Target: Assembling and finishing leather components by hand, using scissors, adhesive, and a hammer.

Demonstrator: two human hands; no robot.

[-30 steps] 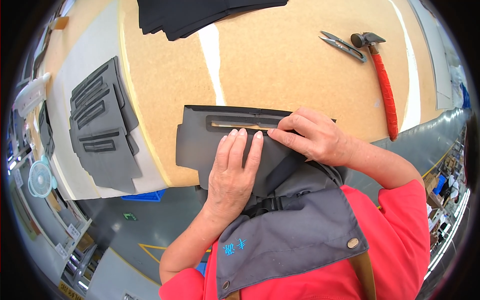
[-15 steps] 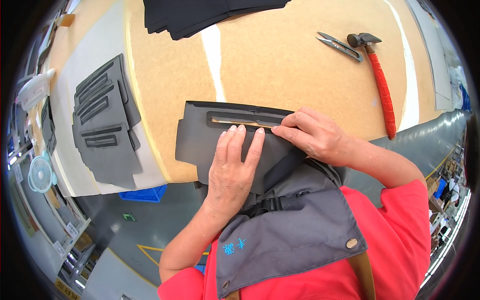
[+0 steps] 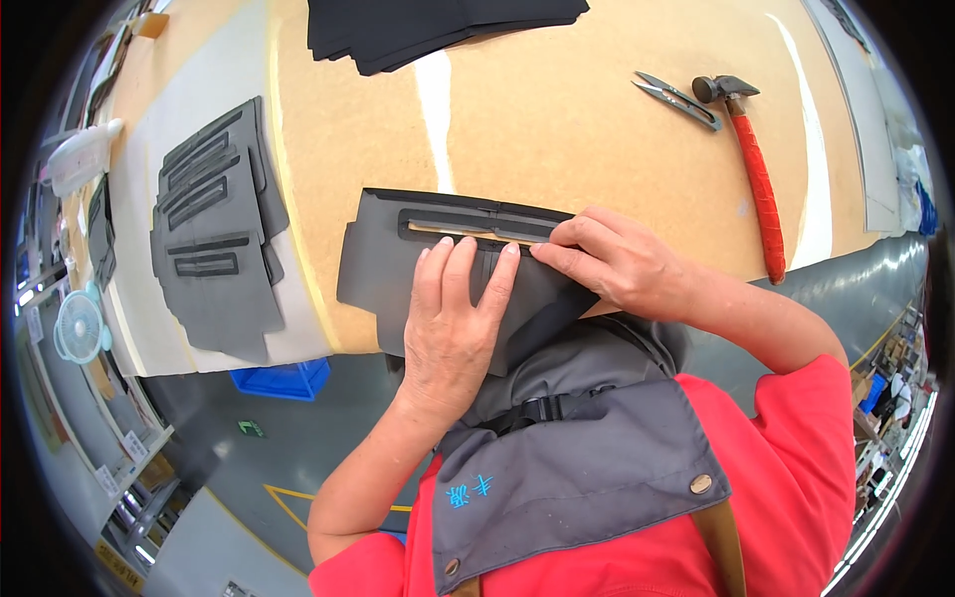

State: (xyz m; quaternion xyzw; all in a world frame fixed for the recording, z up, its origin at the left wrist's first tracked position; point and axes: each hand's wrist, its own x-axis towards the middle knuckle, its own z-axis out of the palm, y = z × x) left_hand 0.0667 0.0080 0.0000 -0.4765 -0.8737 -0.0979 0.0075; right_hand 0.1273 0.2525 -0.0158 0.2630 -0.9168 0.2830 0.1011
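Note:
A dark grey fabric panel (image 3: 370, 267) with notched corners lies at the table's near edge, its lower part hanging toward my lap. Near its black-edged top runs a long narrow slot framed by a black strip (image 3: 423, 217); the tan tabletop shows through. My left hand (image 3: 450, 323) rests on the panel, fingers stretched and apart, tips pressing the slot's lower border. At the slot's right end, my right hand (image 3: 622, 264) pinches the panel's border between thumb and forefinger. The right fingers cover that end of the slot.
Similar grey panels with slots (image 3: 214, 308) lie overlapped at the left. A black fabric stack (image 3: 438, 30) sits at the far side. Thread snips (image 3: 678, 101) and a hammer with a red-wrapped handle (image 3: 758, 189) lie at the right. A blue crate (image 3: 284, 380) stands below the table's edge.
The panel and both hands have shifted slightly left and away from me. My left fingers remain on the slot's border, and the right hand keeps its pinch.

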